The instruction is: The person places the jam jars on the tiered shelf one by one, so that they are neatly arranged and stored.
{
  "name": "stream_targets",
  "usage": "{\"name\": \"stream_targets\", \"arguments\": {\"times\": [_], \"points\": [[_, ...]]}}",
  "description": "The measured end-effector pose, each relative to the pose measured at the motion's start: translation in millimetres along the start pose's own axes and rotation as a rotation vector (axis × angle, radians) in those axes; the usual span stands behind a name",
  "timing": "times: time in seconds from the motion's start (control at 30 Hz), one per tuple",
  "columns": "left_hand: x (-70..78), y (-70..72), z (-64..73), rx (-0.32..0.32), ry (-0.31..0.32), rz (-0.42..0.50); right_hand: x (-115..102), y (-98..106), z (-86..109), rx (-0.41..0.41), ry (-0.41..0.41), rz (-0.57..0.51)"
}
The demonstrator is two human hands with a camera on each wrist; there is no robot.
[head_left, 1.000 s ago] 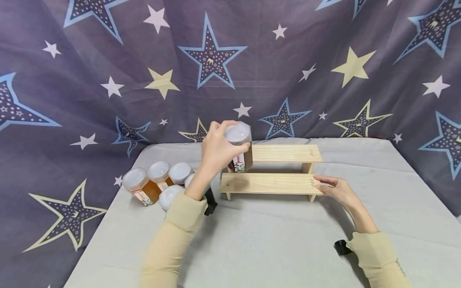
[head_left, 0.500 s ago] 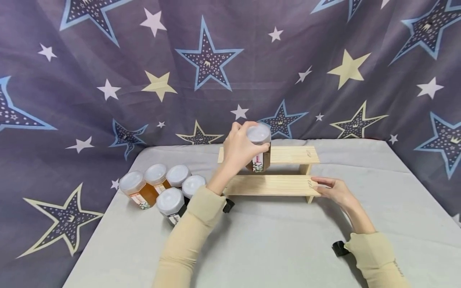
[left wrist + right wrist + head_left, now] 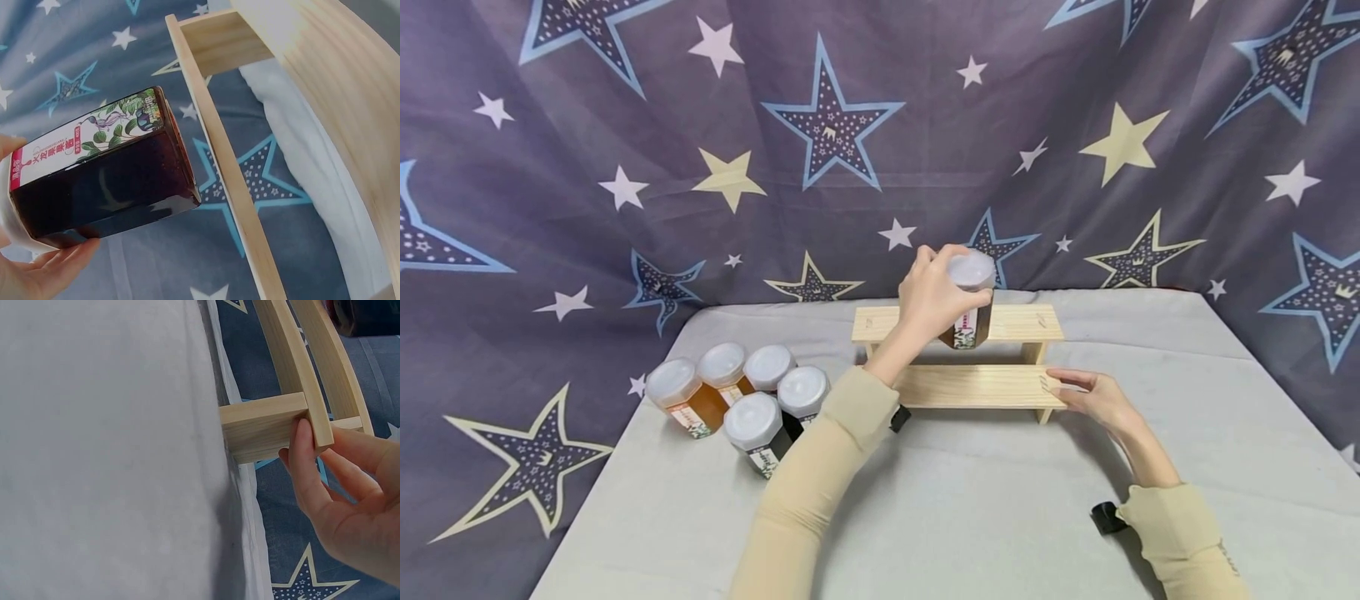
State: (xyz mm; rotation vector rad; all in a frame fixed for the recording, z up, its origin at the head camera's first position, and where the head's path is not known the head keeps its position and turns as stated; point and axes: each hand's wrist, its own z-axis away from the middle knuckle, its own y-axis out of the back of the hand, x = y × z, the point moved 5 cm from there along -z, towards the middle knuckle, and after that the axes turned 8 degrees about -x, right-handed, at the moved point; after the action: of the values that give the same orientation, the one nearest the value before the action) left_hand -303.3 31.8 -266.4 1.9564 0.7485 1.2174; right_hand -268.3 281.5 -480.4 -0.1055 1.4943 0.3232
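My left hand [image 3: 934, 293] grips a dark jam jar [image 3: 112, 181] by its white lid, fingers and thumb round the lid's sides. The jar bears a white label with leaves and red print. In the head view it hangs before the upper tier of a two-tier wooden rack [image 3: 970, 385]; in the left wrist view its base is close to that board's edge. With thumb and fingers my right hand [image 3: 1101, 400] pinches the right end of the rack's lower board, also plain in the right wrist view [image 3: 337, 487].
Several lidded jars stand at the left, among them an amber jar [image 3: 696, 404] and a dark jar [image 3: 760, 433]. A grey-white cloth [image 3: 985, 517] covers the table. Behind it hangs a star-patterned curtain [image 3: 940, 167].
My left hand has carried the jar rightward along the rack, from its left end to right of the middle. The right hand keeps its hold on the lower board.
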Motion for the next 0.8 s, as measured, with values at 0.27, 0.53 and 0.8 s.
{"name": "stream_targets", "arguments": {"times": [0.27,0.53,0.8], "points": [[12.5,-15.3,-15.0,-0.045,0.005,-0.005,-4,1,2.2,-0.011,0.019,-0.008],[21.7,-30.2,-27.4,-0.081,-0.011,-0.018,-15,-5,7.5,-0.036,0.067,0.002],[26.6,-38.9,-35.3,-0.09,-0.006,-0.012,0,1,-0.1,-0.012,0.017,-0.02]]}}
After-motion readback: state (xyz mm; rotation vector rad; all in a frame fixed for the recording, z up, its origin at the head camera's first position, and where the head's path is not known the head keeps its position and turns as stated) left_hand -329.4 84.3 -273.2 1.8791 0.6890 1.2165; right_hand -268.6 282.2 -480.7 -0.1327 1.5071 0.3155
